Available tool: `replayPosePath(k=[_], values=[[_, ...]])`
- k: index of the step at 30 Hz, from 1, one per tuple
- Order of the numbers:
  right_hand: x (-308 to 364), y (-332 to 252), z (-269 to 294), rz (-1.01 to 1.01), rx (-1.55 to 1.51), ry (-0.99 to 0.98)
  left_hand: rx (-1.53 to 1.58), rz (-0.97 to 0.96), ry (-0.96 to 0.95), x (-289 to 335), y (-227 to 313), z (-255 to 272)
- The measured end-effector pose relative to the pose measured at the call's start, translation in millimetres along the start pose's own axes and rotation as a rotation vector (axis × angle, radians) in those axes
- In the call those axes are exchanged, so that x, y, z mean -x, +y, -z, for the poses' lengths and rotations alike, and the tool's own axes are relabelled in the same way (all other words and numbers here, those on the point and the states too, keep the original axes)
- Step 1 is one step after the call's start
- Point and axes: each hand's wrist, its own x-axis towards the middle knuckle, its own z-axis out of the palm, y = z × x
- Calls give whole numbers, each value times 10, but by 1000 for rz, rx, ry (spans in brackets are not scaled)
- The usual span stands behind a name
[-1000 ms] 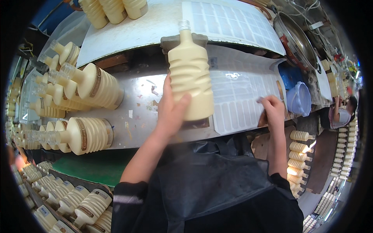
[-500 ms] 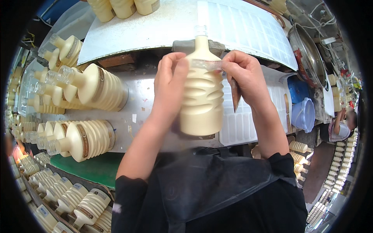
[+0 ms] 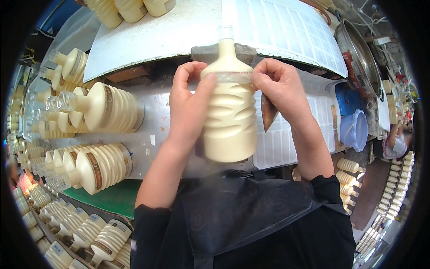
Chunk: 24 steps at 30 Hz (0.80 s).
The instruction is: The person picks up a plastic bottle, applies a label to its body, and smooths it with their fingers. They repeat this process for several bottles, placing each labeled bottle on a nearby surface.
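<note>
A cream-coloured ribbed bottle with a clear threaded neck lies in front of me, neck pointing away. A translucent label strip with faint reddish print runs across its shoulder. My left hand grips the bottle's left shoulder, thumb on the strip's left end, fingers curled at the side. At the other end my right hand pinches the strip between thumb and forefinger. A brown pointed flat tool sticks out below the right palm; its upper part is hidden by the hand.
On the left lie several bottles with brown bands. A white raised board spans the back, bearing a label sheet; another label sheet lies right of the bottle. Farther right are a lilac bucket and a metal basin.
The view has shifted slightly. The left thumb has come onto the strip's left end, and the strip lies flatter across the shoulder. The right hand keeps its pinch.
</note>
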Motion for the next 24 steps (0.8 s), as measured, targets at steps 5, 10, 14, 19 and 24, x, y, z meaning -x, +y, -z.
replayPosePath(k=[5, 10, 14, 19, 24], values=[[-65, 215, 54, 45, 28, 15, -12, 7, 28, 30, -4, -31], [-139, 358, 137, -21, -197, 5, -33, 6, 2, 88, 44, -72], [-26, 326, 53, -93, -270, -29, -91, -24, -52, 169, 32, -118], [43, 226, -57, -48, -298, -18, 160, 28, -73, 144, -56, -135], [16, 222, -93, -33, -232, 24, 278, 163, -81, 79, -46, -67]])
